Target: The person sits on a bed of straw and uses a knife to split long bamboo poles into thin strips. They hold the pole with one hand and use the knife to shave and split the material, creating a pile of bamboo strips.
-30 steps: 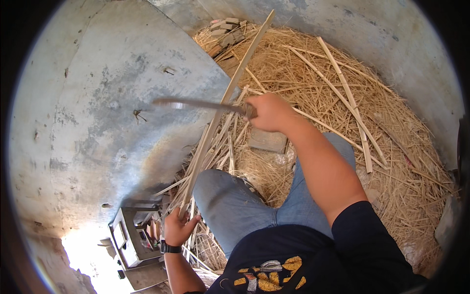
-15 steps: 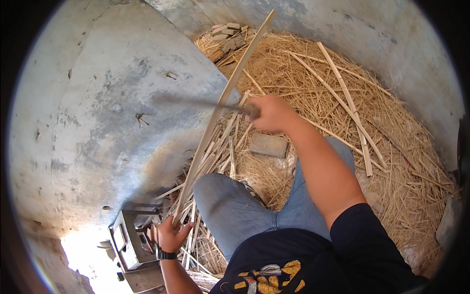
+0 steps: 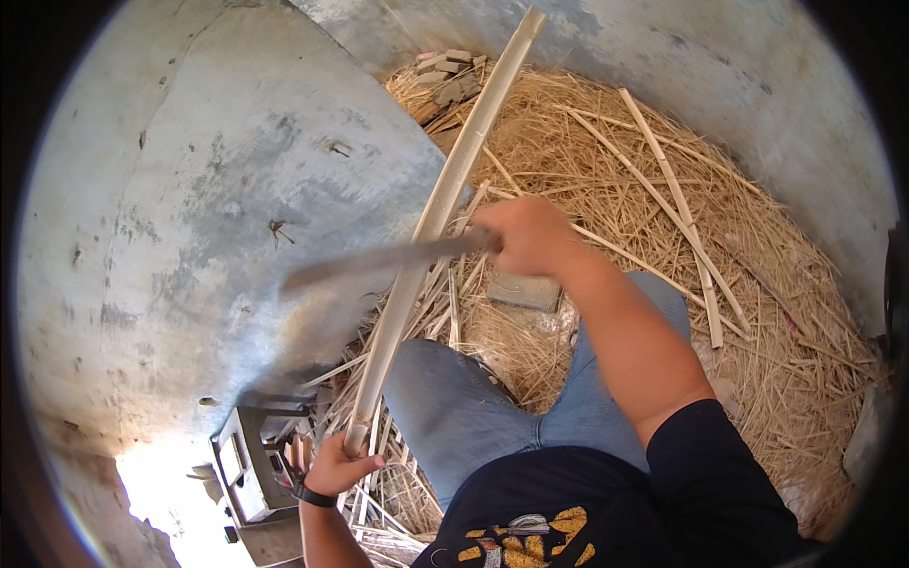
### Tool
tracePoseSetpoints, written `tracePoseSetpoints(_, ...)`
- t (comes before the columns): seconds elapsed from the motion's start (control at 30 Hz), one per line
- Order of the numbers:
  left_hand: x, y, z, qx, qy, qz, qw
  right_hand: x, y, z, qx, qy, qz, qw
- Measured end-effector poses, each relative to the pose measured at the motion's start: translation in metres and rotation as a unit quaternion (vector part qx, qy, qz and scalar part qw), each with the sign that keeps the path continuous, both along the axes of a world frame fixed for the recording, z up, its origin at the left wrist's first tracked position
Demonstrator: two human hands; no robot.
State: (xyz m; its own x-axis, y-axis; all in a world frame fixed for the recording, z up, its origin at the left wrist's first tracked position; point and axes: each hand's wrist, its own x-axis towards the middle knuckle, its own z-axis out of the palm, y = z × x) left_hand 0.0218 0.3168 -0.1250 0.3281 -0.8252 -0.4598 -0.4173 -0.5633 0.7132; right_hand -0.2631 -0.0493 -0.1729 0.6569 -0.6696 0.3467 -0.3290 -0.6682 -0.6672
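A long split bamboo strip [image 3: 464, 156] slants from the lower left up to the far wall, with its hollow inner face showing. Its near end is gripped by my left hand [image 3: 339, 468], thumb stretched out to the side. My right hand [image 3: 532, 235] is closed round the handle of a long-bladed knife [image 3: 369, 263]. The blade, smeared by motion, points left and crosses in front of the strip; whether it touches the strip I cannot tell. Below my right hand lies a grey-brown brick [image 3: 523, 292], close to my knees.
Loose bamboo strips [image 3: 686, 204] lie over shavings [image 3: 615, 166] on the right. More split pieces [image 3: 454, 293] lie between my leg and the grey wall [image 3: 199, 227]. A boxy frame [image 3: 256, 473] stands at the lower left. Stacked bricks [image 3: 445, 64] sit in the far corner.
The bamboo strip has turned so its hollow face shows broader. The knife blade has swung down toward me. My left hand has shifted slightly nearer, still gripping the strip.
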Motion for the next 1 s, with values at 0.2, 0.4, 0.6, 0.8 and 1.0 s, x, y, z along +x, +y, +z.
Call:
tracePoseSetpoints(0.2,0.008,-0.014,0.003,0.071,0.208,-0.029,0.975,0.002,0.001,-0.013,0.064,-0.089,-0.024,0.994)
tracePoseSetpoints(0.4,0.001,-0.032,0.008,0.138,0.305,-0.014,0.942,0.009,-0.004,-0.018,-0.026,-0.101,0.009,0.995)
tracePoseSetpoints(0.6,0.003,-0.027,-0.003,0.139,0.341,0.001,0.93,0.002,-0.014,-0.016,0.071,-0.082,-0.025,0.994)
tracePoseSetpoints(0.8,-0.001,-0.025,-0.006,0.123,0.248,0.015,0.961,0.013,0.015,0.002,0.025,0.026,0.096,0.995)
tracePoseSetpoints(1.0,0.0,-0.022,-0.005,0.112,0.273,0.035,0.955,0.004,-0.024,-0.022,0.144,-0.098,-0.085,0.981)
